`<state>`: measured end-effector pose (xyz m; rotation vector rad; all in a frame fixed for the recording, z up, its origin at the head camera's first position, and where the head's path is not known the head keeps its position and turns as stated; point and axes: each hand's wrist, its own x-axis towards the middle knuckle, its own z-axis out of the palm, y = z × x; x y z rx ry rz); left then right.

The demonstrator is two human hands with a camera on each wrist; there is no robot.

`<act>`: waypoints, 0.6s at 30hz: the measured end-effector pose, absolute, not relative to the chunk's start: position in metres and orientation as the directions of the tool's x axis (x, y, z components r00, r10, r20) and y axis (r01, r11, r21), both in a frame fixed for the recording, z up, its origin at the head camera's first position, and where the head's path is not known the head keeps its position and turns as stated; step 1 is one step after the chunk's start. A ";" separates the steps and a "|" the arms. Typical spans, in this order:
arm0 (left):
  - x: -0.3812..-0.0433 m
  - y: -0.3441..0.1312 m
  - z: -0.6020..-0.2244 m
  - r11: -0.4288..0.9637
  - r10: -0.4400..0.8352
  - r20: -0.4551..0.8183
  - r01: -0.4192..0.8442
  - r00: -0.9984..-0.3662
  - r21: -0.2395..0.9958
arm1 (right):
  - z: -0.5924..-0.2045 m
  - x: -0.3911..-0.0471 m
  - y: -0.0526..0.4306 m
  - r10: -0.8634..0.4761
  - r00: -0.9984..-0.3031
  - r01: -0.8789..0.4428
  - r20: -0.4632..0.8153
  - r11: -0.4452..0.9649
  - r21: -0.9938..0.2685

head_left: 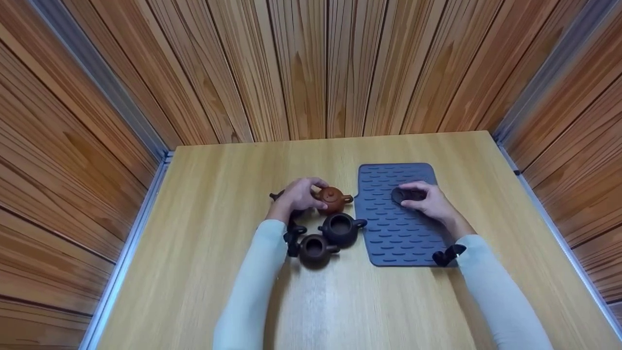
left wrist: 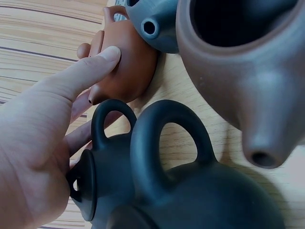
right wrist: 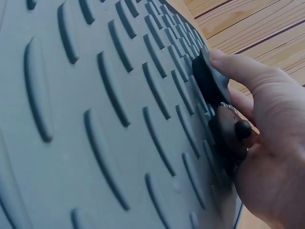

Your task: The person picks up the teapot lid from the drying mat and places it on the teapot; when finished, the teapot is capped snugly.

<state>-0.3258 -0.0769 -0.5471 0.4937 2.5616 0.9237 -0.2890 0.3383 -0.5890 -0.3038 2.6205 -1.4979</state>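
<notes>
My left hand (head_left: 302, 194) holds a small reddish-brown teapot (head_left: 332, 200) by its spout side, the thumb on its near face and fingers behind. The pot has its lid on. Close by stand two lidless pots: a dark teapot (head_left: 341, 228) and a brown teapot (head_left: 315, 249). Under the left forearm are two black teapots, largely hidden in the head view; one black teapot (left wrist: 112, 167) shows its lid and handle. On the right, my right hand (head_left: 432, 199) pinches a dark teapot lid (right wrist: 209, 78) at the mat. A brown lid (right wrist: 232, 132) with a round knob lies beside it, under the palm.
A grey ridged mat (head_left: 388, 243) lies on the right part of the wooden table (head_left: 204, 194). Wood-plank walls (head_left: 311, 73) stand behind and at both sides. A wrist strap (head_left: 448, 254) with a dark device sits on the right sleeve.
</notes>
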 end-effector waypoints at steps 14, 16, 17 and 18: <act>-0.325 -0.077 -0.545 0.743 0.454 -0.238 0.217 -0.858 0.634 | -0.593 -0.290 0.337 -0.207 -0.978 -0.135 0.032 0.507 -0.851; -0.325 -0.077 -0.545 0.741 0.456 -0.243 0.214 -0.856 0.637 | -0.593 -0.291 0.337 -0.208 -0.978 -0.135 0.031 0.509 -0.850; -0.326 -0.076 -0.544 0.742 0.456 -0.244 0.215 -0.856 0.635 | -0.593 -0.291 0.338 -0.210 -0.977 -0.137 0.031 0.512 -0.848; -0.326 -0.076 -0.544 0.743 0.457 -0.247 0.214 -0.854 0.634 | -0.593 -0.291 0.338 -0.211 -0.977 -0.137 0.030 0.514 -0.847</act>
